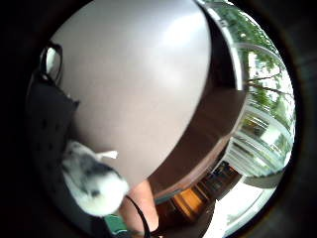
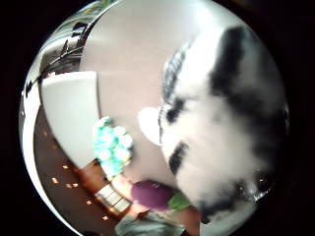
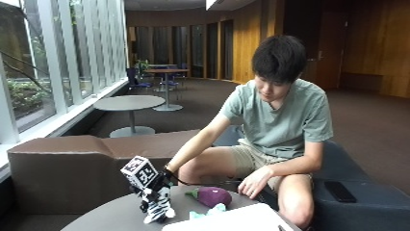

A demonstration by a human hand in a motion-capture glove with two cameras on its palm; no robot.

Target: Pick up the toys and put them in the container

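In the outside view my gloved right hand [image 3: 158,186] grips a black-and-white striped zebra plush [image 3: 157,206] by its upper part, upright, with its feet at or just above the round grey table [image 3: 106,220]. The zebra [image 2: 221,128] fills much of the thumb side palm view, and its white end [image 1: 94,182] shows in the little finger side view. A purple eggplant toy [image 3: 211,196] lies on the table to the right of the zebra. A teal and white toy [image 3: 209,211] sits by the edge of the white container [image 3: 237,221]. It lies beside the container [image 2: 71,115] in the thumb side view too.
A brown bench back [image 3: 70,159] runs behind the table. The person's bare left hand [image 3: 253,185] hangs near the table's far edge, beside the eggplant. A dark phone [image 3: 339,191] lies on the seat at the right.
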